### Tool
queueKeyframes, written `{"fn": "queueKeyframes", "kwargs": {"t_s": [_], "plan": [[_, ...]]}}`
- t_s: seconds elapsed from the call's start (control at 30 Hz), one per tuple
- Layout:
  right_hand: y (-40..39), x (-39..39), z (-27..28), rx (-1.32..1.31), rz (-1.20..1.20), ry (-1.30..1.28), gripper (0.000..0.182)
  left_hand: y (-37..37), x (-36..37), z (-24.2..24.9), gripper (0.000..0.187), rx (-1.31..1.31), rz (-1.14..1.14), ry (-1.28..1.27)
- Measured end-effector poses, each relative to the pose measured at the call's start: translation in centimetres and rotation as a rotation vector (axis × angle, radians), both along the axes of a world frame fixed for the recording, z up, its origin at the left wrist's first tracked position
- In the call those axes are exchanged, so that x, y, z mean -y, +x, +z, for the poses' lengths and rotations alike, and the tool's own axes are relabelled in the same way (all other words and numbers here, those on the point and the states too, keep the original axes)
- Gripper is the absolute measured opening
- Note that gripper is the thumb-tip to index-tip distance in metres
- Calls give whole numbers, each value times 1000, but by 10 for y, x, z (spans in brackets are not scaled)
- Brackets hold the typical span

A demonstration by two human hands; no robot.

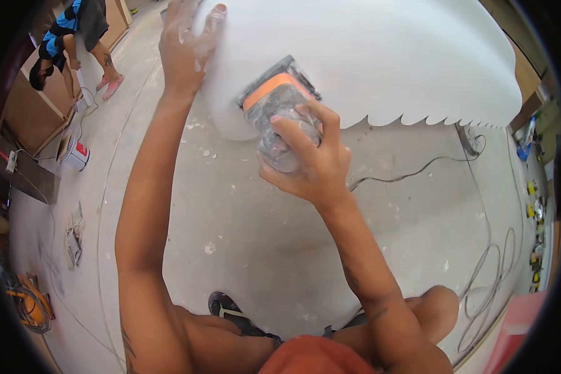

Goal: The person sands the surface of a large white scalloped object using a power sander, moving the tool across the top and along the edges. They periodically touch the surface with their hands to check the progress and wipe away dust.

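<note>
A white panel with a smooth curved left end and a scalloped, toothed lower edge spans the upper view. My right hand is wrapped around a dusty grey electric sander with an orange band and a dark flat pad. The sander rests on the panel near its lower left part. At the panel's left edge is my left hand, coated in white dust, its thumb apart and lying by the edge. Its fingertips are partly cut off by the top of the view.
Another person bends over at the upper left. A white bucket stands on the concrete floor. An orange-yellow tool lies lower left. Looped cable runs along the right, beside several small items near the wall.
</note>
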State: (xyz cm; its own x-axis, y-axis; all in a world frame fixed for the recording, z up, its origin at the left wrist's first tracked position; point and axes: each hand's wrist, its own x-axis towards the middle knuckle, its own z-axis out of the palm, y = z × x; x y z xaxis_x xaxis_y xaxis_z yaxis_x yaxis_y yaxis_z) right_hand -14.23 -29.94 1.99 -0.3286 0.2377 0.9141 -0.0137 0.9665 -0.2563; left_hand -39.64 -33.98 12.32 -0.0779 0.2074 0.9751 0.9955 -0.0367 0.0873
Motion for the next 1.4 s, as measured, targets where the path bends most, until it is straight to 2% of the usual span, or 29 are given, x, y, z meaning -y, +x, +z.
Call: {"fn": "queueKeyframes", "kwargs": {"t_s": [0.23, 0.3, 0.4, 0.5, 0.6, 0.67, 0.7, 0.77, 0.83, 0.9, 0.97, 1.03, 1.13, 1.23, 1.33, 1.4], "plan": [[-6, -8, 45, -170, -15, 25, 68, 16, 8, 6, 38, 16, 43, -16], [-3, -7, 48, -169, -20, -62, 68, 16, 8, 8, 35, 9, 68, -41], [2, -9, 23, -135, 14, -6, 73, 1, 3, 4, 39, -40, 3, 13], [7, -12, -7, -64, 13, 29, 74, 3, 5, 1, 38, 40, 34, -2], [8, -12, -9, -63, -7, 39, 73, 0, 6, 1, 37, 44, -50, -9], [4, -11, 11, -112, -3, 19, 72, -2, 10, 4, 47, 39, -96, -71], [2, -8, 26, -154, 5, -1, 70, -1, 13, 4, 47, 41, -89, -71], [1, -8, 64, -163, -27, -30, 68, 10, 16, 9, 33, 3, -33, -57], [-2, -13, 100, -164, -61, -64, 66, 9, 17, 9, 33, 2, -12, -80], [-6, -25, 135, -138, -229, -108, 63, 9, 18, 10, 34, -7, 6, -99], [-4, -29, 170, -104, -207, -151, 61, 8, 21, 12, 37, -1, -14, -141], [-2, -30, 179, -70, -187, -196, 62, 6, 21, 14, 38, -14, 27, -163], [3, -26, 173, -46, -274, -183, 64, 3, 30, 20, 41, -24, 43, -257], [8, -9, 133, -97, -93, -271, 60, 4, 42, 31, 46, -42, 51, -412], [4, -16, 70, -233, -127, -1, 57, 21, 49, 41, 53, -63, 101, -571], [10, -12, 42, -199, -98, -31, 63, 28, 48, 44, 57, -66, 122, -641]]}}
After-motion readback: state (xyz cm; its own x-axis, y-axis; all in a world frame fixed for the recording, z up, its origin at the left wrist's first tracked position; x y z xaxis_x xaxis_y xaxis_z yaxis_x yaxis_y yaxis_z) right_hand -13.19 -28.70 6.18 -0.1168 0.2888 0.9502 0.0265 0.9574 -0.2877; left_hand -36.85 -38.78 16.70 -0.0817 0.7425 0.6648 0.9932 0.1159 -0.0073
